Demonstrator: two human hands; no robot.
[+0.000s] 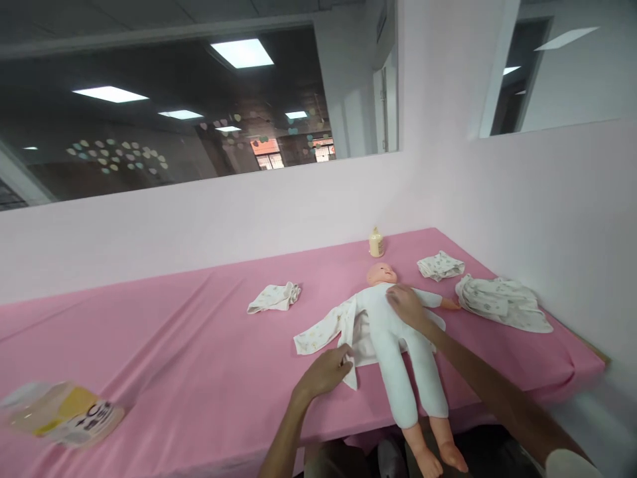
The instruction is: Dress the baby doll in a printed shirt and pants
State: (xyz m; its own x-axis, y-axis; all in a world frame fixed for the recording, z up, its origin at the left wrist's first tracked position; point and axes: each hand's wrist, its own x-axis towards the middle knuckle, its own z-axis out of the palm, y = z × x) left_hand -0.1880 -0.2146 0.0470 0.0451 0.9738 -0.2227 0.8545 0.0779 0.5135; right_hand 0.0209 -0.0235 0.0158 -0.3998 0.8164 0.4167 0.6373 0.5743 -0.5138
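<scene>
A baby doll [393, 325] with a white cloth body lies on its back on the pink-covered table, its feet toward me at the near edge. A white printed baby shirt [326, 328] is spread open under it. One sleeve lies flat to the left, and the doll's left-side arm appears to be inside or beneath it. My left hand [326, 372] has its fingers closed on the shirt's front edge beside the doll's hip. My right hand [405, 304] rests on the doll's chest with its fingers laid flat.
Folded printed cloths lie to the left [275, 297] and right [440, 265] of the doll, with a larger printed garment [505, 303] farther right. A yellow pump bottle [376, 243] stands behind the head. At the near left is a blurred, labelled plastic bottle [70, 413]. Walls border the table's back and right.
</scene>
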